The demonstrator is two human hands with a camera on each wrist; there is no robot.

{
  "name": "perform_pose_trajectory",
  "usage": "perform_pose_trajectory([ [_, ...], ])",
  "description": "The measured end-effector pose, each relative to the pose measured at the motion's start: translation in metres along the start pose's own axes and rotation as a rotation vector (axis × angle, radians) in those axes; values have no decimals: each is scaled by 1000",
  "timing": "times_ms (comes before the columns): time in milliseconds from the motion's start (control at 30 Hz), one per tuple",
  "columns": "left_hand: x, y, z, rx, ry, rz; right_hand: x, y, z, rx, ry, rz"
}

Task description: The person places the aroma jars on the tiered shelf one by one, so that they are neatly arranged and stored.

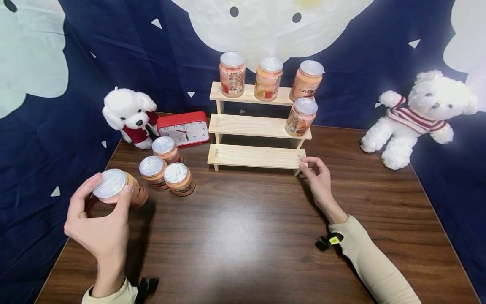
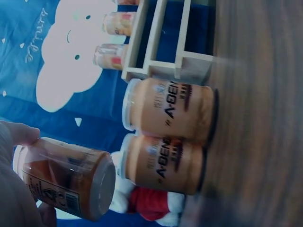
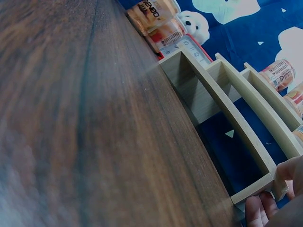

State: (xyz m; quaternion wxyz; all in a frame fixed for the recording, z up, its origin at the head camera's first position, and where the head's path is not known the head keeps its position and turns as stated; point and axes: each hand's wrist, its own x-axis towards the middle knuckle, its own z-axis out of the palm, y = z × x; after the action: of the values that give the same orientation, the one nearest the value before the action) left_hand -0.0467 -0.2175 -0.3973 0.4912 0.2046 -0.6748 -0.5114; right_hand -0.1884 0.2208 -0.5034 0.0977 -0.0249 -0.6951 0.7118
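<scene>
My left hand [image 1: 100, 228] grips a canned-fruit jar [image 1: 138, 192] with a silvery lid, fingers and thumb around its upper part. In the left wrist view the jar [image 2: 66, 177] is tilted, its base off the table. My right hand [image 1: 318, 181] pinches the right end of the lowest step of a three-tier wooden display stand [image 1: 258, 156]. The right wrist view shows the thumb and fingers at that corner of the stand [image 3: 246, 146]. On the top tier stand three similar jars [image 1: 232, 80], and one jar [image 1: 301, 118] sits at the right end of the middle tier.
Three more jars [image 1: 180, 185] stand grouped on the brown wooden table [image 1: 235, 245], left of the stand. Behind them are a red alarm clock [image 1: 186, 131] and a white plush dog [image 1: 130, 114]. A plush bear [image 1: 417, 114] sits at the right, before a blue cloth backdrop [image 1: 129, 50].
</scene>
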Motion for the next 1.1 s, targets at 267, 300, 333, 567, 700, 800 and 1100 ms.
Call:
perform_pose_trajectory([
  [267,-4,17,8,-73,-47,59,1,1,-1,0,-6,-4],
  [300,-4,19,9,-79,-55,63,0,1,-1,1,-6,-4],
  [333,-5,21,11,-87,-64,67,0,1,-1,3,-7,-5],
  [567,-7,28,20,-128,-124,116,0,2,-2,-3,-8,-7],
  [700,-7,25,25,-136,-161,141,0,3,-2,-5,-6,1],
  [800,-7,25,30,-133,-186,150,0,3,-1,-4,-6,5],
  [1100,-15,32,52,-144,-292,150,1,1,-1,13,0,5],
])
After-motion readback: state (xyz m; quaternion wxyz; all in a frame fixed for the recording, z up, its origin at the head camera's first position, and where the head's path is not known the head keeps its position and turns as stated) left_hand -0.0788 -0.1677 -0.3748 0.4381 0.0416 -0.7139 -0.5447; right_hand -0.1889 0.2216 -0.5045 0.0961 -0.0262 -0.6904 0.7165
